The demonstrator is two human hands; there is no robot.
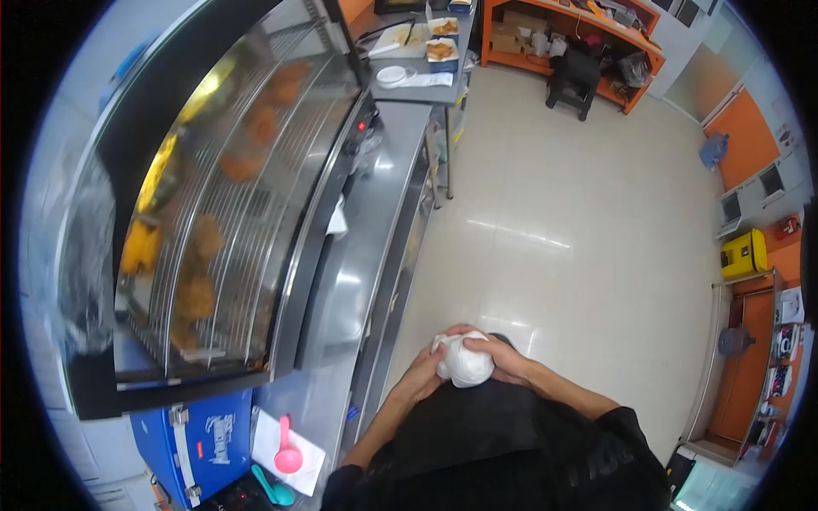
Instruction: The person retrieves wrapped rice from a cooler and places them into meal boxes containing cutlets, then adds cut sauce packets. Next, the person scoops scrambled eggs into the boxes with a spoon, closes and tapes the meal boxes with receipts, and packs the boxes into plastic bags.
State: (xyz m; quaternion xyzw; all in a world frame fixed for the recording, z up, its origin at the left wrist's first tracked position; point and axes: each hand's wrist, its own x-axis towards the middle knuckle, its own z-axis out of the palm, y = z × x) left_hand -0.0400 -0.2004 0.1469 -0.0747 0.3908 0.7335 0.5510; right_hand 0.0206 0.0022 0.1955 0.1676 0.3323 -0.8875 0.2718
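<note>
A white bundle point(464, 364) sits in a two-handed grip, left hand point(421, 375) and right hand point(509, 358) grasping opposite sides, neither nearer. Roundish, without a clear long axis, it is beyond the right edge of the counter point(375, 200). Its underside, contents and material cannot be made out.

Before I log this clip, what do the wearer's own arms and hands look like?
The left hand and right hand are ungloved, and no watch or bracelet shows at the wrists. Black sleeves leave the forearms bare. The black clothing carries a faint marking, too dim to read.
</note>
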